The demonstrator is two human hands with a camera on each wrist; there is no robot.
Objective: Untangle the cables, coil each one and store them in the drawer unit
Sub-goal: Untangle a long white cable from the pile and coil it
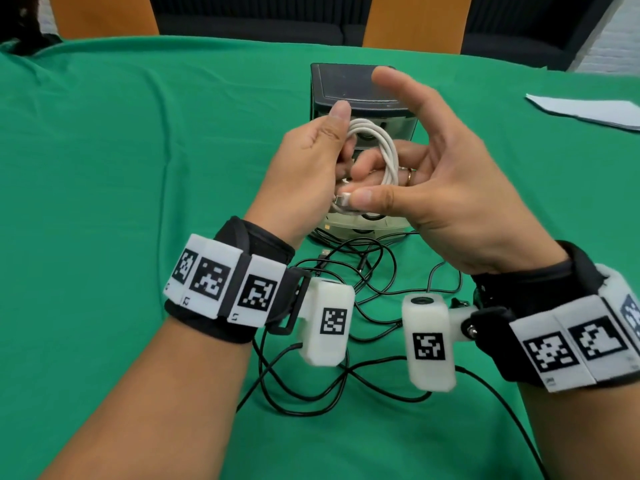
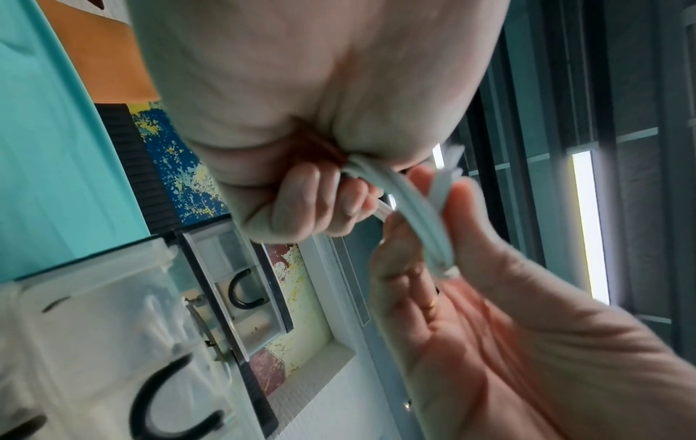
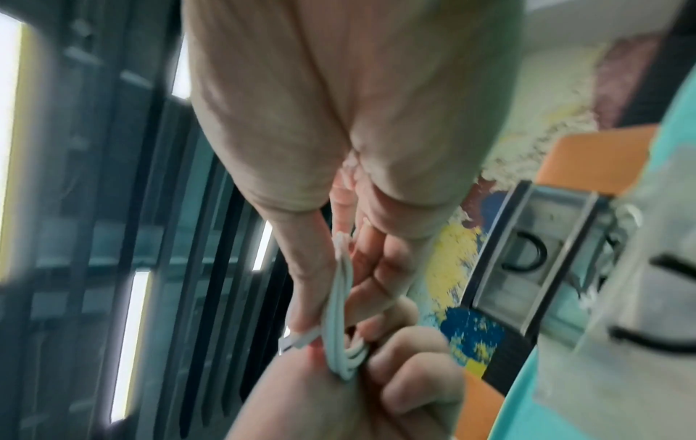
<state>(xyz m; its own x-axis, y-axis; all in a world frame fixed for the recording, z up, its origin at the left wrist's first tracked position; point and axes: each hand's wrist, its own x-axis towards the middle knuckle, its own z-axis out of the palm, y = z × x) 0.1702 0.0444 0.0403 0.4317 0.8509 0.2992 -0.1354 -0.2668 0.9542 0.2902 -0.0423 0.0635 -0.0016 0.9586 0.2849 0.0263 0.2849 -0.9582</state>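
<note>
A white cable (image 1: pixel 385 147) is wound into a small coil and held in the air in front of the drawer unit (image 1: pixel 349 85). My left hand (image 1: pixel 311 154) grips one side of the coil (image 2: pixel 414 214) in a fist. Some fingers of my right hand (image 1: pixel 436 174) pass through the loop, its forefinger points up, and its thumb pinches the cable's plug end (image 1: pixel 343 201) at the bottom. In the right wrist view the coil (image 3: pixel 339 321) runs from my right fingers down into the left fist (image 3: pixel 399 375). A tangle of black cables (image 1: pixel 367 271) lies on the green cloth below my wrists.
The drawer unit has a black top and translucent drawers with dark U-shaped handles (image 2: pixel 244 287). White paper (image 1: pixel 588 110) lies at the far right of the table. Two orange chair backs (image 1: pixel 415 22) stand behind the table. Bare green cloth (image 1: pixel 138 150) spreads to the left.
</note>
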